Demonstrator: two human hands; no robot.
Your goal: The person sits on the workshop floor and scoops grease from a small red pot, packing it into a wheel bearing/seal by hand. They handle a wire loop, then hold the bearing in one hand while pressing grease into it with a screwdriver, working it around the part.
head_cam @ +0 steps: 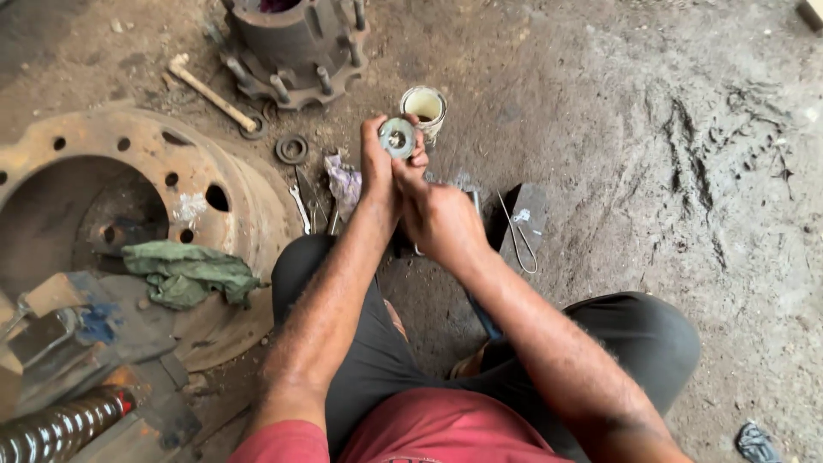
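My left hand (376,167) and my right hand (437,214) are raised together over the dirt floor. Between their fingertips they hold a small round metal part (398,137), grey with a greenish smear and a dark hole in its middle. The left thumb and fingers grip its left edge. The right fingers pinch its right and lower edge. Just beyond the part stands a small open tin (425,106) with pale contents.
A rusty brake drum (129,171) with a green rag (187,273) lies at left. A wheel hub with studs (296,51) stands at the top. A hammer (213,93), a ring (291,149), a spanner (300,208) and a wire loop (520,233) lie about. My knees fill the foreground.
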